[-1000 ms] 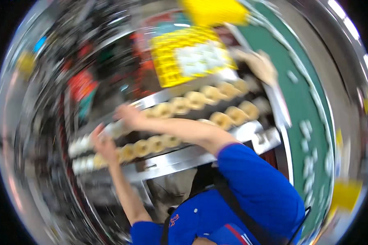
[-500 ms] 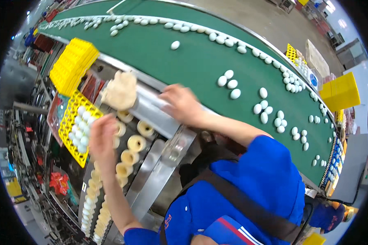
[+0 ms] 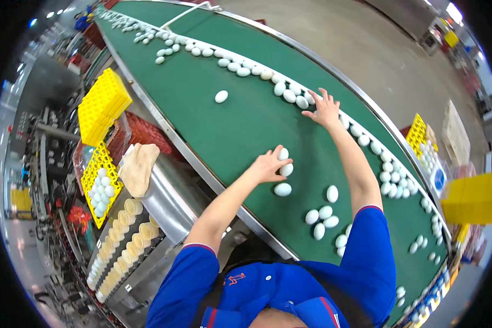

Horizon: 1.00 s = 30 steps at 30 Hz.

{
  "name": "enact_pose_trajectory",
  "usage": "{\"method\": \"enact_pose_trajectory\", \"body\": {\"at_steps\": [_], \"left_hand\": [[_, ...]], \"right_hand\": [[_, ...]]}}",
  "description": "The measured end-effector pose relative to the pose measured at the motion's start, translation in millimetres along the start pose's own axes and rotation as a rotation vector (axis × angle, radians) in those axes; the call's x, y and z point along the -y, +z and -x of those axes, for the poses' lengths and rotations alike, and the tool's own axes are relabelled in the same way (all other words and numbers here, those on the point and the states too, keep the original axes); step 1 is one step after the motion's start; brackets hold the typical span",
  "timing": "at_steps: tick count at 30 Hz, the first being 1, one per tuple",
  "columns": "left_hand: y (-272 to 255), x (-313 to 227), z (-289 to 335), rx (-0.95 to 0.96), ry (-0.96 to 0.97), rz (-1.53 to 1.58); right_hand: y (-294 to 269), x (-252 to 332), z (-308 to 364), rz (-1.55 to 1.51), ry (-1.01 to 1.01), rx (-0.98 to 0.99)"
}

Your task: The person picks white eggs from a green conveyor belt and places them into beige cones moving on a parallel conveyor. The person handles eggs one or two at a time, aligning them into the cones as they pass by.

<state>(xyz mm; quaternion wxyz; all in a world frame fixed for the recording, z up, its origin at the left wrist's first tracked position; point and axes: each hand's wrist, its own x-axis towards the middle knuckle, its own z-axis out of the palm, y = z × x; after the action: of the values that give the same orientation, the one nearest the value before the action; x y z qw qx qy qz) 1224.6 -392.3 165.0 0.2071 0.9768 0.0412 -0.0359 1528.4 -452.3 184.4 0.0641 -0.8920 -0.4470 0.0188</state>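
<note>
My left hand is low over the green conveyor belt, fingers curled around a pale egg. A second egg touches its upper fingers, and another egg lies just below the thumb. Farther out, my right hand is open, its fingers spread at the white divider rail. One egg in the row along that rail sits between its thumb and forefinger, partly covered. More pale eggs line the rail to the left of this hand.
Loose eggs lie in clusters on the green belt. At left are stacked yellow trays, a yellow tray partly filled with eggs, and a cloth glove on a metal cover. Below runs a roller conveyor with cream cups.
Both hands have moved from the tray and metal cover out over the belt. My left hand has closed around an egg; my right has reached the rail. The view has turned toward the belt.
</note>
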Motion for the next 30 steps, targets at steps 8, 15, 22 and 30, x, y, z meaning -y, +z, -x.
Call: {"method": "enact_pose_trajectory", "body": {"at_steps": [8, 15, 22, 30], "left_hand": [[16.4, -22.5, -13.0, -0.43, -0.56, 0.627], [-85.7, -27.9, 29.3, -0.372, -0.09, 2.506], [-186.7, -15.3, 122.5, -0.699, 0.117, 2.496], [-214.7, -44.0, 341.3, -1.364, -0.239, 1.91]], "right_hand": [[9.9, 22.4, -109.5, -0.03, -0.448, 0.219], [37.0, 53.4, -96.8, -0.115, -0.289, 0.074], [38.3, 78.6, -23.1, -0.251, -0.339, -0.02], [26.0, 85.8, 44.8, -1.069, 0.059, 0.378]]}}
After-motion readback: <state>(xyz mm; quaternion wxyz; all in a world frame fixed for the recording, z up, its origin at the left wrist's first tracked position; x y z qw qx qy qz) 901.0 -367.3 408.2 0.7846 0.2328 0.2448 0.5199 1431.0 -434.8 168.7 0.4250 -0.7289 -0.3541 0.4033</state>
